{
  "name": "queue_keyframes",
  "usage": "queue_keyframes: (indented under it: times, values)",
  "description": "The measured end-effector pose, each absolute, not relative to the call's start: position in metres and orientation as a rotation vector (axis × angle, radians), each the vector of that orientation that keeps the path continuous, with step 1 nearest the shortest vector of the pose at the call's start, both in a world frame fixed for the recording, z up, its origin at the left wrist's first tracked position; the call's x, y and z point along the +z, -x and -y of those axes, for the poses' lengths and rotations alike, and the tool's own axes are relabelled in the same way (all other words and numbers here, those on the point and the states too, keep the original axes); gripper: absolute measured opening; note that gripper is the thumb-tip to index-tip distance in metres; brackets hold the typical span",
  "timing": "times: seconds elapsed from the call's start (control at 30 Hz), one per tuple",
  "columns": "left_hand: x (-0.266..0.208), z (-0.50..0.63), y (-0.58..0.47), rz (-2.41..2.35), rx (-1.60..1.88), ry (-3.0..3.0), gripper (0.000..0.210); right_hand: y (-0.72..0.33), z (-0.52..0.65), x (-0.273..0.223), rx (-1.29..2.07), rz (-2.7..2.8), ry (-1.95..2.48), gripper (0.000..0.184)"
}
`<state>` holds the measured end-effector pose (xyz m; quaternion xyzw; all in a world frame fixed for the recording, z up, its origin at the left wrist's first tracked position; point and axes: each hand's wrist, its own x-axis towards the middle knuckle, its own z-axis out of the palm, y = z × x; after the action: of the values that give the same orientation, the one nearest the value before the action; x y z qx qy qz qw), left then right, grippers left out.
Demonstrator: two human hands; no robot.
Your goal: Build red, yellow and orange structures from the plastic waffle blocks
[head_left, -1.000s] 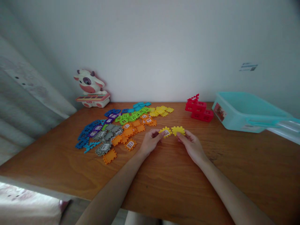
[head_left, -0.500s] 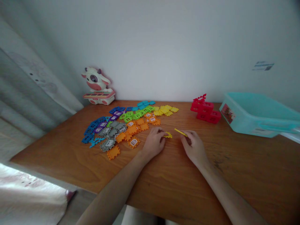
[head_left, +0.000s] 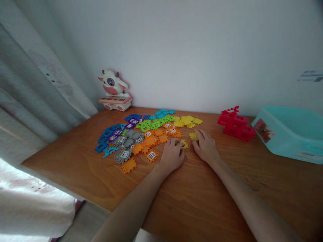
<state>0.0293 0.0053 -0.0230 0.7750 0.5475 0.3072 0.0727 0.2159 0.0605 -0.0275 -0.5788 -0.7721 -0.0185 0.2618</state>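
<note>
The left hand (head_left: 172, 156) curves its fingers over the left part of a yellow window tile (head_left: 185, 145), its thumb set apart on the near side; whether it pinches the tile, I cannot tell. Just beyond, to the right, a plain yellow tile (head_left: 193, 136) sits at the fingertips of the right hand (head_left: 207, 148), its thumb near the tile's close edge and its forefinger over the right side; a firm pinch cannot be made out. The two tiles are near each other but apart, above or on the wooden desk (head_left: 191, 201).

Left of the hands spreads a pile of orange tiles (head_left: 137, 148), beside gray tiles (head_left: 130, 133), with green tiles (head_left: 153, 124) behind. More yellow tiles (head_left: 187, 120) lie beyond the hands. To the right stand a red block structure (head_left: 237, 127) and a turquoise bin (head_left: 285, 144); a cow keyboard toy (head_left: 114, 90) stands at the back left.
</note>
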Motion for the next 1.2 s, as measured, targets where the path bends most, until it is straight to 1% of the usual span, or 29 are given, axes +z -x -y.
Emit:
queue_keyframes:
  times: [0.13, 0.23, 0.37, 0.47, 0.53, 0.73, 0.97, 1.2]
  values:
    - [-0.022, -0.004, -0.031, -1.652, 0.906, -2.269, 0.026, -0.201, -0.104, -0.016, -0.144, 2.22, 1.446, 0.055]
    - [-0.021, -0.003, -0.032, -1.665, 0.91, -2.224, 0.027, -0.185, -0.147, -0.008, -0.145, 2.292, 1.467, 0.056]
    - [-0.019, -0.004, -0.034, -1.643, 0.905, -2.179, 0.026, -0.163, -0.201, -0.004, 0.02, 2.371, 1.627, 0.061]
    - [-0.018, -0.005, -0.034, -1.656, 0.87, -2.158, 0.027, -0.159, -0.221, -0.009, 0.181, 2.47, 1.704, 0.06]
    - [-0.018, -0.005, -0.034, -1.659, 0.859, -2.156, 0.027, -0.166, -0.222, -0.014, 0.215, 2.456, 1.73, 0.06]
    - [-0.017, -0.005, -0.033, -1.642, 0.868, -2.186, 0.026, -0.205, -0.186, -0.017, 0.16, 2.355, 1.802, 0.054]
    - [-0.021, -0.006, -0.031, -1.619, 0.93, -2.248, 0.021, -0.227, -0.1, -0.013, 0.041, 2.349, 1.814, 0.048]
    - [-0.015, -0.002, -0.026, -1.673, 0.846, -2.284, 0.022, -0.255, -0.02, -0.015, -0.032, 2.306, 1.79, 0.047]
